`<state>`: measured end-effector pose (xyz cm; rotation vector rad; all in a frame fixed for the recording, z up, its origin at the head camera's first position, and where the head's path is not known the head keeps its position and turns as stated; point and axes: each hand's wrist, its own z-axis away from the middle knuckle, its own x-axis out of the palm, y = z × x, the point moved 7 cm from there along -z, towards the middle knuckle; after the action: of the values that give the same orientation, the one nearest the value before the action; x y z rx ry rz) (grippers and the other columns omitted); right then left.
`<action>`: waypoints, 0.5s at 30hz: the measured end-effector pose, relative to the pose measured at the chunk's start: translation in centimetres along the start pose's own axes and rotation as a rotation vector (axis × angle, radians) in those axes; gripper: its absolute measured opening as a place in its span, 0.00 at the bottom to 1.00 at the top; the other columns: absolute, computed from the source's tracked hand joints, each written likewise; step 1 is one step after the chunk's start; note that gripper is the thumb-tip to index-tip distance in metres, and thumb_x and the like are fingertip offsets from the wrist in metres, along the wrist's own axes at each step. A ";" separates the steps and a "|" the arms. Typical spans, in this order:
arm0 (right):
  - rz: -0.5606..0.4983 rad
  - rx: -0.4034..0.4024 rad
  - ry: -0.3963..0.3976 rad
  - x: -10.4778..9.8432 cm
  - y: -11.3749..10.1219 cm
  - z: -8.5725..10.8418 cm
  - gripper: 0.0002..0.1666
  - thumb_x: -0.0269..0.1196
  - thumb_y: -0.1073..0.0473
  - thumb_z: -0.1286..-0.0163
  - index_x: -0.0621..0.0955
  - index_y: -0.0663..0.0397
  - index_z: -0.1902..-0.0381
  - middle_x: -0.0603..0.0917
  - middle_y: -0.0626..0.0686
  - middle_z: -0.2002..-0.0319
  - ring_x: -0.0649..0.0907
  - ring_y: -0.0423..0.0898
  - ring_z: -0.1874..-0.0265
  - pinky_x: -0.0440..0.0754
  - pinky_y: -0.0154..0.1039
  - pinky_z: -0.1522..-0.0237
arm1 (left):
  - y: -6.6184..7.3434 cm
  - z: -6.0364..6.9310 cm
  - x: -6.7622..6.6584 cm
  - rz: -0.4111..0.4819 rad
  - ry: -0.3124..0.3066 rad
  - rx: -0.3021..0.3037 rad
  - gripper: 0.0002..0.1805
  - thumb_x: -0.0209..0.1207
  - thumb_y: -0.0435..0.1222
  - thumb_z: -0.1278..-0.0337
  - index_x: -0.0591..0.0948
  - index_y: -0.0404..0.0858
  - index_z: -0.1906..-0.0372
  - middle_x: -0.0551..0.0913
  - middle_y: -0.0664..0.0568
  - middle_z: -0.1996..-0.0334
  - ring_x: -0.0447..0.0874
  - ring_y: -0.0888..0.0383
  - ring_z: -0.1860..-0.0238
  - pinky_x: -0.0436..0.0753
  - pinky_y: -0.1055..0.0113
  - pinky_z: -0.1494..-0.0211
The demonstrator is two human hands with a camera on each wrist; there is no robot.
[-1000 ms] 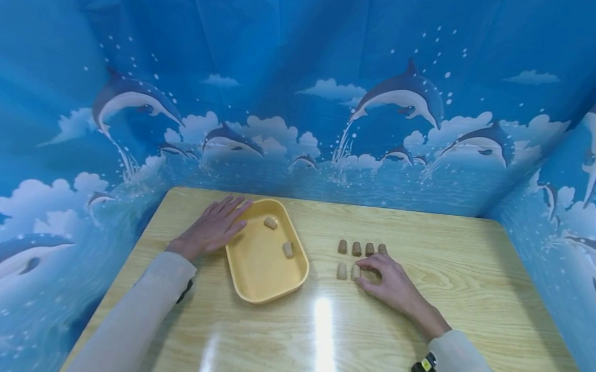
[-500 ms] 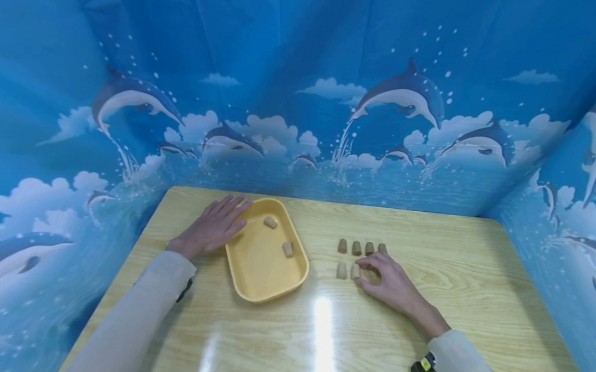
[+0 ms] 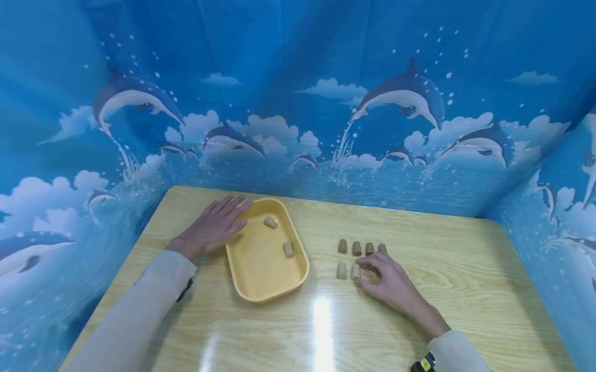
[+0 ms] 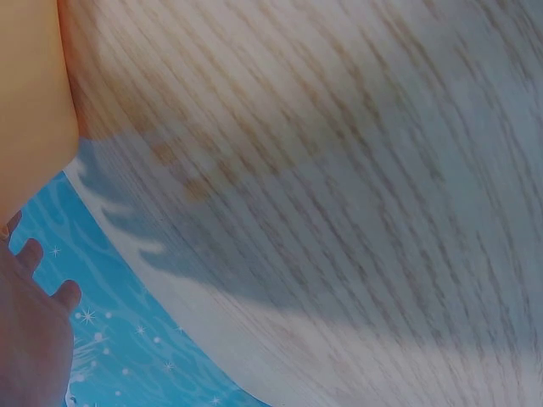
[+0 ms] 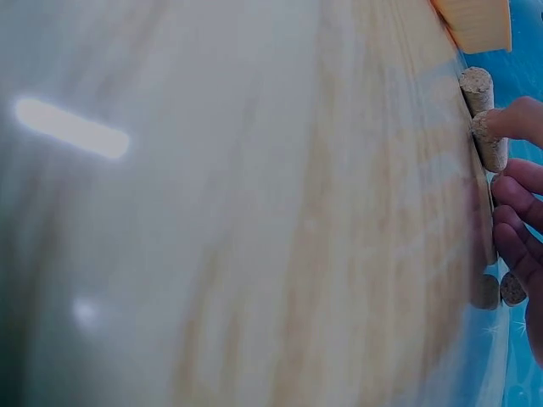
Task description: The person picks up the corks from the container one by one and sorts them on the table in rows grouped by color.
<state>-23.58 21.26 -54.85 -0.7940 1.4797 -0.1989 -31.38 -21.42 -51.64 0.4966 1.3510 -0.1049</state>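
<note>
Between thumb and fingers, my right hand (image 3: 391, 281) pinches a light cork stopper (image 3: 356, 272) that stands on the table. Just left of it another pale cork (image 3: 341, 271) stands upright. Behind them runs a row of several darker corks (image 3: 357, 248), the rightmost close to the fingers. In the right wrist view the pinched cork (image 5: 489, 142) shows under the thumb. My left hand (image 3: 211, 226) rests with straight fingers on the left rim of a yellow tray (image 3: 265, 295). Two corks lie inside it, one near the back (image 3: 270, 222) and one by the right wall (image 3: 287, 249).
The wooden table (image 3: 271, 346) reflects bright light strips near its front. A blue dolphin-print curtain (image 3: 292, 97) hangs behind the table and along both sides. A black wrist device (image 3: 423, 369) sits at the right cuff.
</note>
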 end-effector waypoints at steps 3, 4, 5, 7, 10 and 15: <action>-0.004 0.006 0.006 -0.1 0.0 -0.1 0.26 0.78 0.45 0.30 0.87 0.47 0.38 0.89 0.45 0.48 0.88 0.45 0.48 0.89 0.54 0.41 | 0.1 0.0 -0.1 0.003 0.004 0.002 0.38 0.32 0.60 0.11 0.44 0.55 0.08 0.42 0.49 0.08 0.36 0.39 0.09 0.39 0.33 0.09; -0.005 0.009 0.008 -0.2 0.0 -0.1 0.27 0.78 0.45 0.30 0.87 0.47 0.38 0.89 0.45 0.47 0.88 0.47 0.46 0.88 0.56 0.39 | 0.1 0.0 -0.1 -0.002 0.005 -0.002 0.38 0.31 0.61 0.11 0.44 0.55 0.08 0.42 0.49 0.08 0.36 0.39 0.09 0.39 0.34 0.09; -0.008 0.014 0.010 -0.3 0.0 -0.1 0.28 0.78 0.44 0.31 0.87 0.47 0.38 0.89 0.47 0.47 0.88 0.49 0.46 0.87 0.58 0.37 | 0.1 0.0 -0.1 -0.003 0.006 -0.004 0.38 0.31 0.61 0.11 0.44 0.55 0.08 0.42 0.49 0.08 0.36 0.39 0.09 0.39 0.34 0.09; -0.012 0.023 0.012 -0.5 0.0 -0.2 0.29 0.77 0.43 0.31 0.87 0.48 0.37 0.89 0.49 0.46 0.88 0.53 0.42 0.85 0.63 0.33 | 0.1 0.0 -0.1 -0.004 0.008 -0.006 0.38 0.30 0.62 0.11 0.44 0.55 0.08 0.42 0.49 0.08 0.37 0.39 0.09 0.39 0.34 0.09; -0.017 0.029 0.020 -0.8 -0.2 -0.4 0.30 0.77 0.42 0.30 0.87 0.48 0.36 0.89 0.51 0.44 0.86 0.59 0.38 0.79 0.70 0.29 | 0.1 0.0 -0.1 -0.005 0.005 -0.010 0.38 0.31 0.62 0.11 0.44 0.55 0.08 0.43 0.49 0.08 0.37 0.39 0.09 0.40 0.34 0.09; -0.021 0.002 0.030 -1.2 -0.8 -0.9 0.28 0.77 0.45 0.29 0.87 0.48 0.36 0.88 0.49 0.45 0.87 0.53 0.43 0.84 0.64 0.33 | 0.1 0.0 0.0 -0.012 -0.005 -0.011 0.38 0.31 0.62 0.11 0.43 0.56 0.08 0.42 0.50 0.08 0.36 0.40 0.09 0.39 0.34 0.09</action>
<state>-24.34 21.04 -53.38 -0.8080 1.4998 -0.2289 -31.39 -21.35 -51.67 0.4790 1.3492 -0.1088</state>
